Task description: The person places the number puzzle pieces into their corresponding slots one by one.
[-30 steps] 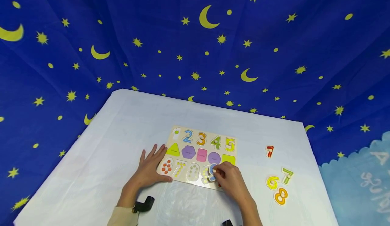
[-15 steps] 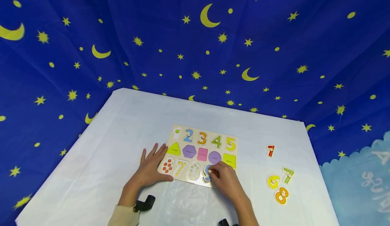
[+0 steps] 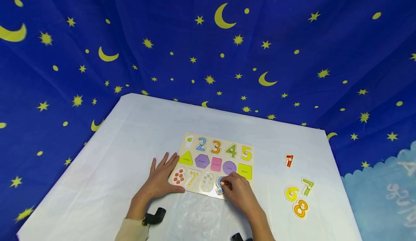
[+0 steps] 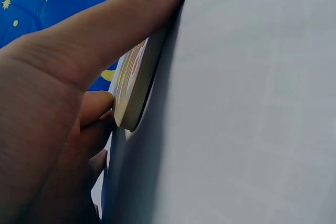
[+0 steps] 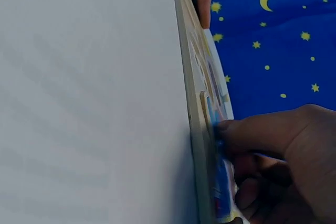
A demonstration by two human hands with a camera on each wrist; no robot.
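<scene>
A wooden number puzzle board (image 3: 208, 143) lies on the white table. Spread, fairly straight fingers of my left hand (image 3: 159, 183) rest along its left side, the thumb at the front left corner. My right hand (image 3: 240, 192) pinches the peg of a blue number 9 puzzle piece (image 3: 219, 187) over the board's bottom row. In the right wrist view, one edge of the blue piece (image 5: 203, 103) stands slightly above the board. Number pieces 2 (image 3: 201, 144), 3, 4 and 5 sit in the top row. The right hand hides the board's bottom right corner.
Right of the board lie loose pieces: a red 1 (image 3: 289, 161), a green 7 (image 3: 307, 187), a yellow 6 (image 3: 291, 194) and an orange 8 (image 3: 300, 209). A blue star-patterned cloth (image 3: 182, 35) hangs behind the table (image 3: 156, 118).
My right hand has moved a little left with the blue 9, bringing it from partly beside its printed recess to over it. The left hand stays at the board's left side.
</scene>
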